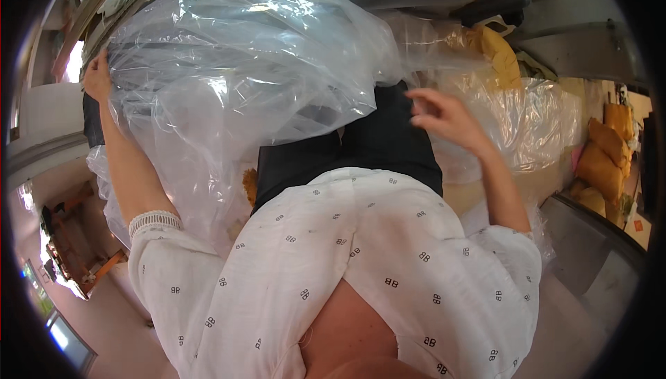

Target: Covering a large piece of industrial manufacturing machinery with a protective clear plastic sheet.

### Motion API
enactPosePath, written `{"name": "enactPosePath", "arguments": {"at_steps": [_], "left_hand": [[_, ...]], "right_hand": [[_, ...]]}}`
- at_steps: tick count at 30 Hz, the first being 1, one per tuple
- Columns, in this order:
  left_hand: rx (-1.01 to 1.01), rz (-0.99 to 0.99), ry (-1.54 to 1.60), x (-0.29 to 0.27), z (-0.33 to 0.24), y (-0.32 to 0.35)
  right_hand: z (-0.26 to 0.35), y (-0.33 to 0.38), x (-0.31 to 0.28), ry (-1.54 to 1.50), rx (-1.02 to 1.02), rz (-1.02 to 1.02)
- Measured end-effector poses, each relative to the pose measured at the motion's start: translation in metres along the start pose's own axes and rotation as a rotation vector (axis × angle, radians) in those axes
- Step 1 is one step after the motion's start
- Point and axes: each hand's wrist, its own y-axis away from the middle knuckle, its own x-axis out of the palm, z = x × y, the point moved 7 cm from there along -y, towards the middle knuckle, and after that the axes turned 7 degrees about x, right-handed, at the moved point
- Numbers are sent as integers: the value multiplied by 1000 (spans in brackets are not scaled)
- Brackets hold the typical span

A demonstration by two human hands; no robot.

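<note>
We hold both arms out in front, well apart, elbows bent. Our left forearm [135,160] runs up and slightly outward, the wrist [105,99] nearly in line with it. Our left hand [98,79] is raised far to the left, fingers pointing upward; how tightly they close, we cannot tell. Our right forearm [505,185] slants up and inward, toward our middle. Our right hand [451,117] sits a little lower than the left, fingers pointing left, loosely curled, with a gap between their tips.
</note>
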Motion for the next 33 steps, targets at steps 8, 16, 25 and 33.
{"name": "enactPosePath", "arguments": {"at_steps": [8, 16, 25, 33], "left_hand": [[44, -44, -65, -1, -9, 12], [60, -63, -29, -5, -40, 13], [116, -62, 94, -10, -78, 41], [186, 71, 526, -1, -136, 48]], "right_hand": [[11, -59, -9, -21, -408, -832], [-54, -64, 15, -252, -276, -368], [15, 22, -106, -466, -465, -1081], [68, 77, -154, -455, -1017, -537]]}}
